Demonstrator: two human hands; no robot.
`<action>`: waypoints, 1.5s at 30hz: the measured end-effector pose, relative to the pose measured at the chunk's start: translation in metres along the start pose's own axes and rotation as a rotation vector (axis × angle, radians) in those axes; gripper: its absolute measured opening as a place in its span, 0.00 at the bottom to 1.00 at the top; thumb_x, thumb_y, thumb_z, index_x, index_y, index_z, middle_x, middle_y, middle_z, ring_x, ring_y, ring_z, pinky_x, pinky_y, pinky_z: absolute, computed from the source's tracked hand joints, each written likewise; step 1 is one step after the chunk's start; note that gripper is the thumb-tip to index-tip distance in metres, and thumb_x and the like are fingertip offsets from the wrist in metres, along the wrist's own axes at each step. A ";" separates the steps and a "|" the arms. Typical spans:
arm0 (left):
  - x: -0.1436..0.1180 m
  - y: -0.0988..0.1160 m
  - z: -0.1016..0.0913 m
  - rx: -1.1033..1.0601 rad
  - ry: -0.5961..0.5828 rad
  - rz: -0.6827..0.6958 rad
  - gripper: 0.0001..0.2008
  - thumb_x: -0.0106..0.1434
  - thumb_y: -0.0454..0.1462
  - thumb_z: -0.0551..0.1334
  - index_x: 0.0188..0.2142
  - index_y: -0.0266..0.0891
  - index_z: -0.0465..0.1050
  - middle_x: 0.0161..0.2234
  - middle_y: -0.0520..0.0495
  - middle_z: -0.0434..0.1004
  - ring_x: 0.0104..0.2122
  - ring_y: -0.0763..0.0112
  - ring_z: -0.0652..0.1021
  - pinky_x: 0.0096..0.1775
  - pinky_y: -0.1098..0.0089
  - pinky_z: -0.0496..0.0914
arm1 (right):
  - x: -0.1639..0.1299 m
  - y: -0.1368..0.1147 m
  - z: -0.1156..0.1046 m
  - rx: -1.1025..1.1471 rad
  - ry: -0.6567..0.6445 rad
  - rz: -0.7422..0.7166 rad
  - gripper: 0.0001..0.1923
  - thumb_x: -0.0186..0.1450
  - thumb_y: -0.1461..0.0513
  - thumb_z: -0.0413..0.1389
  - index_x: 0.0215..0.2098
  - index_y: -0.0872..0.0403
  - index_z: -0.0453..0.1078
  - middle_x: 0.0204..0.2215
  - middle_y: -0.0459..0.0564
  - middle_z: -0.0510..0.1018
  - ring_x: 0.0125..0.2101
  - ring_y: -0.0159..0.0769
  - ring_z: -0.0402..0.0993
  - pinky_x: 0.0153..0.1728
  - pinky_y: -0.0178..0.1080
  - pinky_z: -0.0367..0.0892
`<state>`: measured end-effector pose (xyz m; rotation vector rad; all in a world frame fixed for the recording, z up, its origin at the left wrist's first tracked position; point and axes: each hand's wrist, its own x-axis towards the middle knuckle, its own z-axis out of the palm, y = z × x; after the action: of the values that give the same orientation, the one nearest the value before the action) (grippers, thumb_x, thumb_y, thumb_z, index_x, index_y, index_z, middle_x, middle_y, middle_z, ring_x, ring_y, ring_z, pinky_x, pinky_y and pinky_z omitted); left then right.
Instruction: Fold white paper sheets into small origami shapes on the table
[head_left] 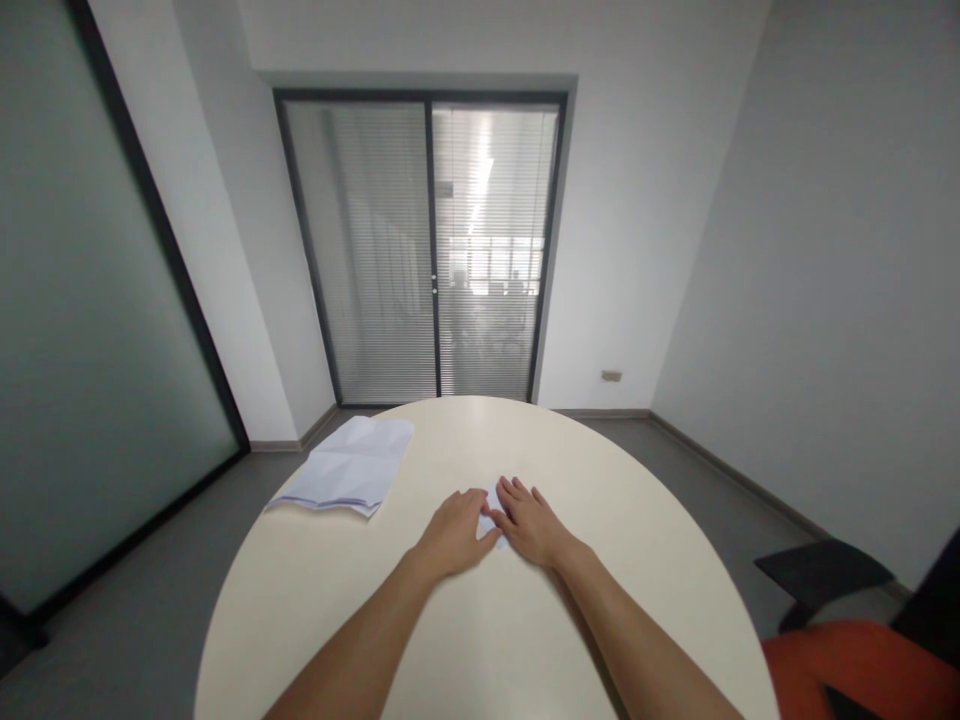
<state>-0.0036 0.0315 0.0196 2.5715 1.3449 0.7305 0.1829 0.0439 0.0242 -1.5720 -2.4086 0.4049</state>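
Both hands flat on a small white folded paper piece (491,520) near the middle of the round cream worktop (637,520); looks like a paper-folding job, mid-crease, the person pressing a fold down. Left hand (454,530) covers the paper's left part, fingers (474,500) together and laid nearly flat, thumb tucked toward the paper's near edge. Right hand (534,522) sits just beside it, touching or almost touching the left, fingers (517,492) slightly spread, palm down on the paper's right part. Neither hand grips anything: no pinch, just pressure from above. Most of the paper is hidden under the hands, only a sliver shows between them, so the fold shape can't be told. Left of that paper and further toward the worktop's far left edge lies a stack of creased white paper sheets (352,468), well apart from both hands, one corner hanging at the rim. Next move, by my guess: slide fingertips along the crease to sharpen it, keeping one hand anchoring so the piece doesn't skid on the smooth top. Orange-and-black chair (862,650) off the worktop's right side.
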 end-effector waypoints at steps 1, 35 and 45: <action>0.000 0.001 -0.001 0.001 -0.003 -0.003 0.12 0.64 0.43 0.60 0.45 0.41 0.66 0.43 0.45 0.75 0.44 0.61 0.75 0.51 0.62 0.65 | 0.000 0.000 0.000 -0.010 -0.003 0.026 0.33 0.72 0.51 0.41 0.70 0.60 0.50 0.70 0.59 0.49 0.70 0.51 0.41 0.66 0.58 0.41; 0.001 -0.010 0.009 0.088 0.053 -0.116 0.23 0.65 0.47 0.58 0.55 0.36 0.66 0.54 0.37 0.73 0.54 0.54 0.73 0.57 0.56 0.64 | 0.001 0.003 -0.006 0.095 0.166 -0.217 0.25 0.73 0.53 0.41 0.61 0.50 0.68 0.64 0.54 0.66 0.64 0.45 0.58 0.64 0.52 0.52; -0.001 -0.017 0.008 0.092 0.007 -0.051 0.22 0.65 0.39 0.56 0.57 0.35 0.67 0.60 0.38 0.69 0.61 0.56 0.67 0.63 0.57 0.58 | -0.004 0.004 -0.009 0.071 -0.019 -0.199 0.31 0.68 0.47 0.51 0.67 0.48 0.60 0.68 0.53 0.56 0.69 0.51 0.46 0.67 0.57 0.39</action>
<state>-0.0125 0.0418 0.0063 2.5961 1.4737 0.6854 0.1906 0.0429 0.0312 -1.2897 -2.5049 0.4619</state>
